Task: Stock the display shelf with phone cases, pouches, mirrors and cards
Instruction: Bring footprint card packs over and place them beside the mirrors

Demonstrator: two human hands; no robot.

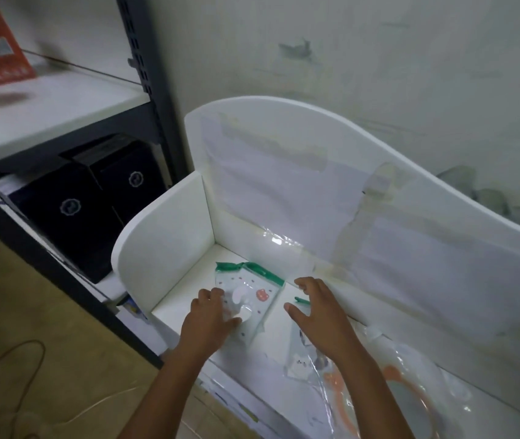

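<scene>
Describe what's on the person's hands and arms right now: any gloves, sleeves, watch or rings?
Both the left hand and the right hand are bare: no gloves, and no rings visible on the fingers that show. Both forearms are uncovered up to the bottom edge of the picture, so no sleeve cuff appears. No watch, bracelet or band shows on either wrist, and no markings are visible.

Both forearms reach forward; left hand (209, 312) fingers curled, right hand (318, 308) fingers spread.
</scene>
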